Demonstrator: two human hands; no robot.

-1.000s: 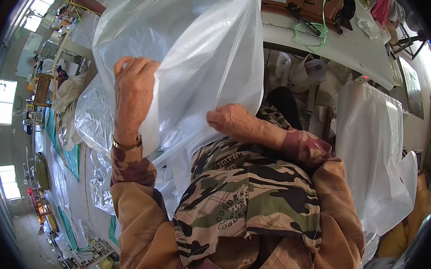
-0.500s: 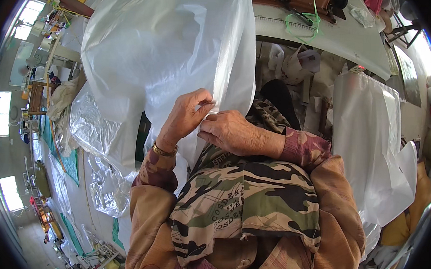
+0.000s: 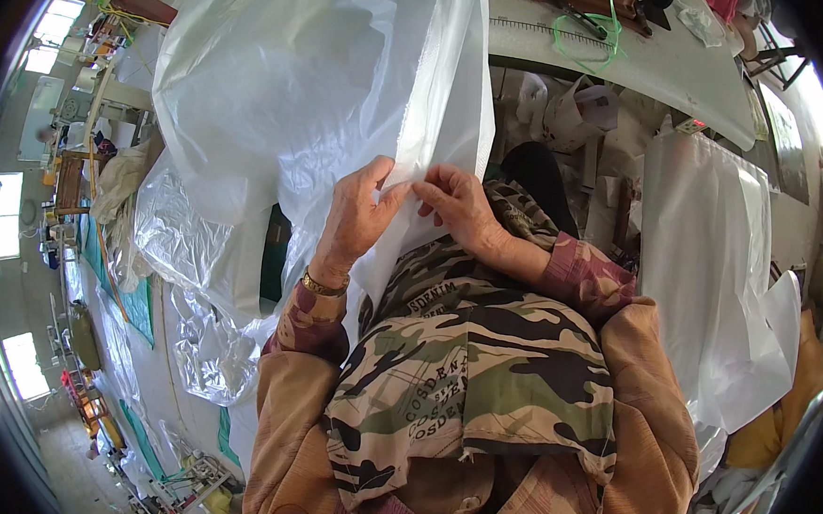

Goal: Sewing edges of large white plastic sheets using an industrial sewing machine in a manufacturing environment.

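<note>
A large sheet of translucent white plastic (image 3: 290,80) spreads across the table and hangs down toward my lap. A seam or folded edge runs lengthwise along it. My left hand (image 3: 362,212), with a watch at the wrist, pinches this edge between thumb and fingers. Just to its right, my right hand (image 3: 462,204) pinches the same edge, thumb against fingertips. The fingertips of both hands almost meet there. A camouflage apron (image 3: 480,374) covers my lap below them.
More white plastic sheeting (image 3: 703,265) hangs at the right. Crumpled clear plastic (image 3: 187,234) lies at the left. A brown sewing machine (image 3: 578,3) stands on a table with a ruler scale (image 3: 539,27) at the top. A green cord (image 3: 585,41) loops beside it.
My right hand has turned and lifted, its fingers now extending upward at the edge. My left hand has shifted slightly, its thumb and fingers spread a little wider. The sheet's edge has moved slightly.
</note>
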